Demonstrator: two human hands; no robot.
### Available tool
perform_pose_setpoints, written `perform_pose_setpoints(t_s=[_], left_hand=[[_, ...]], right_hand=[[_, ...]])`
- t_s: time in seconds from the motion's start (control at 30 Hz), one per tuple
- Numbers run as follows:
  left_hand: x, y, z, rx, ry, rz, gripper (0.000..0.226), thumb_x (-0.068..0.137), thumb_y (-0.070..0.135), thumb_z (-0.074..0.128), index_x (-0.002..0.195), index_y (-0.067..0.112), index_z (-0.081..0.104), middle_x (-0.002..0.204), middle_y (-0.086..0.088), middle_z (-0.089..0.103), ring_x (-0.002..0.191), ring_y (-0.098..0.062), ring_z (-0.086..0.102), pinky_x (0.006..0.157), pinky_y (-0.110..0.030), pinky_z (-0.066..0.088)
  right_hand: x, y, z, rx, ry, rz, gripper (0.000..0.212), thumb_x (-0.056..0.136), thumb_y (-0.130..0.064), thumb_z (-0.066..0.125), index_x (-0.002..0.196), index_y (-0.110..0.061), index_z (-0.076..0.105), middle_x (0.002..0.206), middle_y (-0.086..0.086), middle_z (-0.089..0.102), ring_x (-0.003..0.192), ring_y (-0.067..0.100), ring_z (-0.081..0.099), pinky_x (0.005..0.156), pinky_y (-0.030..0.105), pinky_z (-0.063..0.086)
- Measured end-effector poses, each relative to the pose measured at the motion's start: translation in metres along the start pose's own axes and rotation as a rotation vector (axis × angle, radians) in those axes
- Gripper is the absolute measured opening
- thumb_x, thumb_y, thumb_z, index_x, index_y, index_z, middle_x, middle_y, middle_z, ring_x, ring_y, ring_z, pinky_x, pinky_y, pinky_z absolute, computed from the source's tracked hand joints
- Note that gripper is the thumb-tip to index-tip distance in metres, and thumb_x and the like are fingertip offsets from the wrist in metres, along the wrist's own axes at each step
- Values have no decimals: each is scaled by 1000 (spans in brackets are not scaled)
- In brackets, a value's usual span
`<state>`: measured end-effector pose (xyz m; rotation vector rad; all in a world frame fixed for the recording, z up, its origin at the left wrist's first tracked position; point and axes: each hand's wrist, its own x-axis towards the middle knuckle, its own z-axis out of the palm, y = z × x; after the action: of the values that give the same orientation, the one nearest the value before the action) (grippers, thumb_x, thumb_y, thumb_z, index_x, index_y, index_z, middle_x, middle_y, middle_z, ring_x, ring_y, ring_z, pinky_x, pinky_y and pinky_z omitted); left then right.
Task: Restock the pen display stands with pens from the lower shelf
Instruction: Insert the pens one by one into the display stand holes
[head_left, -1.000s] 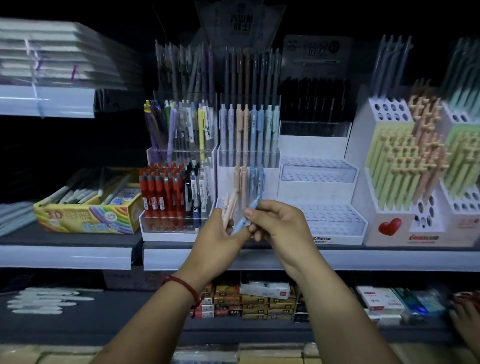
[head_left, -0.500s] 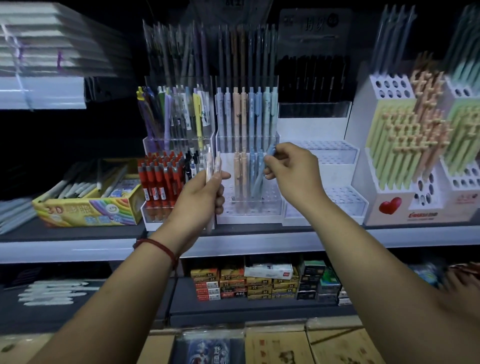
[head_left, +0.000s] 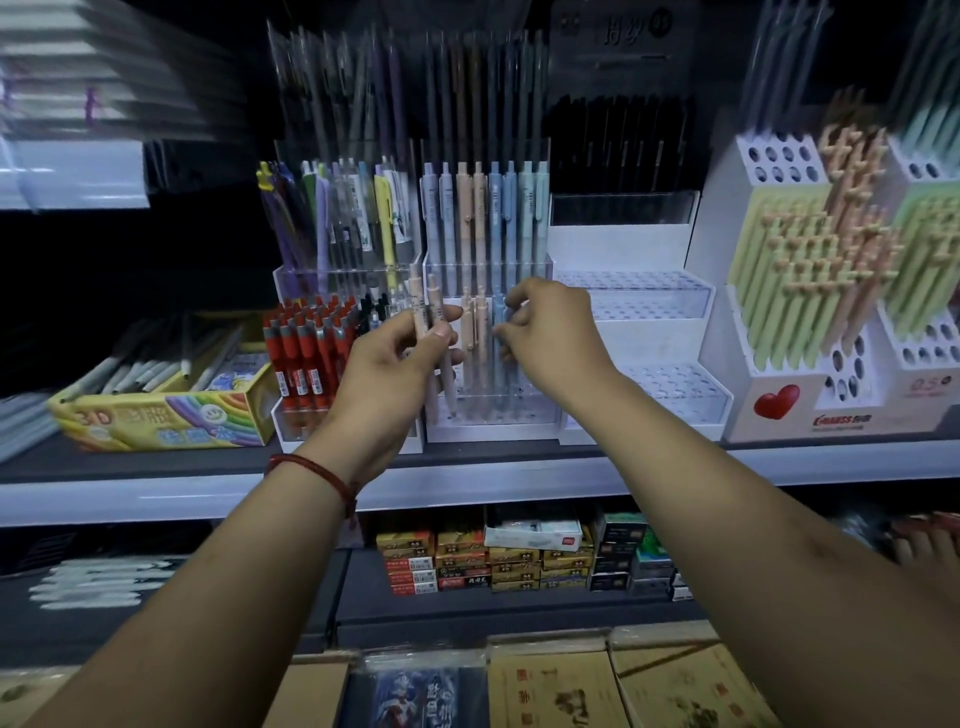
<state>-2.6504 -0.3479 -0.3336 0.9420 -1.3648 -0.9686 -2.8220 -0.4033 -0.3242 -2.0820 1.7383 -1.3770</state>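
Observation:
My left hand (head_left: 400, 364) grips a few beige pens (head_left: 422, 312), upright, just left of the clear tiered pen stand (head_left: 493, 428). My right hand (head_left: 553, 338) reaches into that stand's lower tier, and its thumb and fingertips pinch the top of a light blue pen (head_left: 498, 374) standing in a hole there. Beige pens (head_left: 470, 332) stand in the same tier to the left of it. The stand's upper tier (head_left: 485, 208) holds a row of pastel blue, beige and green pens.
To the left are a stand of red pens (head_left: 306, 358) and a yellow marker box (head_left: 156, 410). On the right stand an empty white tiered stand (head_left: 649, 306) and a stand of green and peach pens (head_left: 810, 291). The lower shelf holds small boxes (head_left: 457, 561).
My right hand took a blue pen from the left hand's bunch, lifted it to the stand and lowered it into the lower tier. My left hand rose with the remaining beige pens.

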Motion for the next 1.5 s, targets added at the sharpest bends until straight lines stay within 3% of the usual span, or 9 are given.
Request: perform_pose_setpoints(t_s=[0.33, 0.5, 0.67, 0.93, 1.13, 1.27, 1.33, 1.43, 1.5], left_hand=[[-7, 2, -1, -30, 5, -19, 18, 107, 20, 54, 113, 22, 70, 114, -8, 70, 105, -22, 72, 92, -32, 61], [-7, -4, -3, -44, -5, -63, 21, 109, 17, 49, 107, 11, 69, 118, -12, 72, 100, -19, 76, 99, -38, 58], [-7, -7, 1, -38, -69, -102, 27, 110, 17, 47, 120, 2, 66, 110, -21, 75, 98, -30, 76, 85, -30, 63], [-6, -3, 6, 54, -178, -51, 25, 109, 14, 47, 108, 16, 72, 98, -8, 80, 96, -21, 76, 89, -33, 62], [-7, 12, 6, 304, -241, 48, 29, 111, 24, 43, 97, 25, 69, 94, 7, 71, 95, -4, 70, 85, -14, 52], [2, 18, 8, 572, -202, 192, 35, 109, 30, 47, 75, 25, 51, 82, 2, 42, 101, -20, 59, 84, -36, 46], [10, 17, 5, 601, -171, 208, 34, 107, 33, 52, 81, 13, 62, 85, -2, 56, 90, -23, 64, 75, -39, 49], [16, 14, 4, 588, -44, 181, 31, 100, 32, 67, 95, 2, 73, 113, -7, 74, 90, -25, 72, 86, -47, 60], [16, 15, 4, 631, 58, 220, 26, 92, 28, 78, 95, 3, 75, 100, -11, 77, 85, -25, 73, 86, -43, 60]], right_hand=[[2, 5, 14, -71, 18, 167, 36, 86, -18, 75, 60, -9, 53, 71, 18, 65, 61, 33, 70, 68, 42, 63], [-14, 3, 4, -24, -36, 156, 30, 92, -32, 71, 75, -11, 59, 74, 14, 68, 64, 28, 69, 70, 39, 61], [-38, -30, -24, 487, -162, 51, 20, 90, -26, 77, 106, -15, 76, 90, -3, 68, 62, 1, 59, 60, 17, 45], [-36, -32, -27, 614, -249, 128, 22, 87, -7, 79, 107, -1, 74, 83, 4, 67, 57, 13, 58, 49, 19, 44], [-32, -33, -37, 643, -69, 103, 4, 94, -10, 72, 90, -9, 70, 77, 5, 69, 60, 17, 65, 50, 26, 47], [-27, -29, -41, 641, 117, 113, 9, 96, -9, 68, 89, -9, 64, 75, 5, 66, 61, 20, 68, 52, 27, 52], [-26, -25, -36, 604, 139, 109, 8, 96, -10, 69, 90, -8, 64, 75, 7, 67, 59, 18, 69, 54, 26, 54], [-29, -19, -28, 554, 149, 106, 9, 97, -10, 68, 92, -4, 64, 78, 12, 69, 60, 17, 71, 58, 28, 59], [-29, -16, -25, 553, 160, 107, 9, 97, -10, 67, 93, -2, 64, 79, 12, 69, 63, 21, 72, 60, 29, 61]])
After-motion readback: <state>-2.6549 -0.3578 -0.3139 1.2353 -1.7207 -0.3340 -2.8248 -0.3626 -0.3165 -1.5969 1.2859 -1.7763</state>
